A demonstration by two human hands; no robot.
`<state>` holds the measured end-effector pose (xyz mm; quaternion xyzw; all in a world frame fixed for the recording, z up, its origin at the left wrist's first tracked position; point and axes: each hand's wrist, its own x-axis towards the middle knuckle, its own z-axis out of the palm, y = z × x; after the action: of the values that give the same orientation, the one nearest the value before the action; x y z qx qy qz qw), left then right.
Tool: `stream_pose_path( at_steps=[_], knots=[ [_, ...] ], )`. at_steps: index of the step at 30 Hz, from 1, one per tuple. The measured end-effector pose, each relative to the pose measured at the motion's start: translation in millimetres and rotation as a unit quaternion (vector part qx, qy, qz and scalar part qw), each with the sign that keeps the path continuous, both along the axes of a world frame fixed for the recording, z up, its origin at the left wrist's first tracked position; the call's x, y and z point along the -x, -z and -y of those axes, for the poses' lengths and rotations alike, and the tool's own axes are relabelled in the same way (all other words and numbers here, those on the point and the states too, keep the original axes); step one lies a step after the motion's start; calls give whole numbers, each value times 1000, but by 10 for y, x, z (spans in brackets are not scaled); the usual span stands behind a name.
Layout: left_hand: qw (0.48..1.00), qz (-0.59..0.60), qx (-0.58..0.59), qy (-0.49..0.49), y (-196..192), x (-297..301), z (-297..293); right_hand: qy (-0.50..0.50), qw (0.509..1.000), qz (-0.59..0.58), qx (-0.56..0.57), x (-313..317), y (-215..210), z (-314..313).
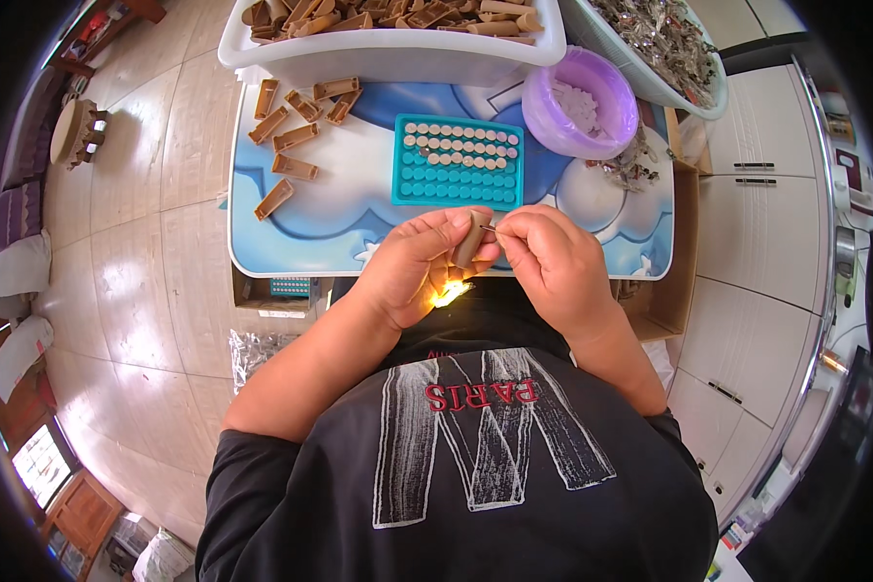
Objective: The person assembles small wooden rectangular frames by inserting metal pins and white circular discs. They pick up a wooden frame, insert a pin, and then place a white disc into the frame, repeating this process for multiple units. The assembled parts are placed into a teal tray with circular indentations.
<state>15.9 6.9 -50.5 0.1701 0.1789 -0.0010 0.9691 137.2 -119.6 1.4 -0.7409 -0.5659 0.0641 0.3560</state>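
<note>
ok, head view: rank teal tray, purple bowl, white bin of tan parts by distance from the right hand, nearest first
1. teal tray: just beyond the right hand, mid-table.
2. purple bowl: farther back, slightly to the right.
3. white bin: at the far table edge, back-left, holding tan parts.

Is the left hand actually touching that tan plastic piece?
Touching: the head view shows the left hand gripping the tan plastic piece between thumb and fingers.
</note>
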Motion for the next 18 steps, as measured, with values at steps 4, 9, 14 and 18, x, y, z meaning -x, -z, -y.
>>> stream_pose_path(
  at_steps=[4, 9, 14, 18],
  knots=[
    [1000, -28, -2, -13, -19, -1, 12, -10, 1000, 1, 1, 9, -6, -12],
    [999, -51, -6, -16, -55, -10, 30, -10, 999, 29, -12, 24, 35, -40],
    [999, -42, -10, -17, -76, -12, 32, 15, 999, 22, -46, 44, 68, -21],
    [1000, 8, -6, -7, 1, -10, 28, 2, 998, 46, -51, 52, 80, -36]
  ],
)
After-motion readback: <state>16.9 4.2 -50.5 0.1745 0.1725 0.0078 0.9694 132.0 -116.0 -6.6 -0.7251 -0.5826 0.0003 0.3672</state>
